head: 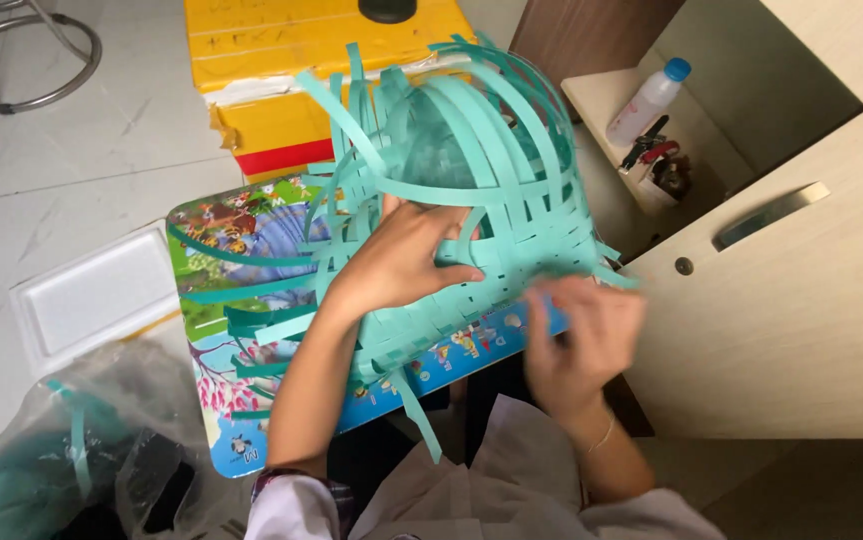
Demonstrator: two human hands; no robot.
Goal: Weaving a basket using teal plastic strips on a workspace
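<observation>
A half-woven basket (471, 190) of teal paper strips stands on a small colourful picture-printed table (213, 380), with many loose strip ends curving upward. My left hand (406, 260) presses on the near side of the basket, fingers spread over the weave and gripping a strip. My right hand (576, 340) is blurred at the basket's lower right edge, fingers by a strip end there; whether it holds the strip I cannot tell. Loose teal strips (251, 325) lie on the table to the left.
A yellow box (281, 70) stands behind the table. A white foam tray (101, 300) lies on the tiled floor at left, a clear plastic bag (71, 470) with teal strips below it. Beige cabinet (781, 320) at right; a bottle (646, 100) on a shelf.
</observation>
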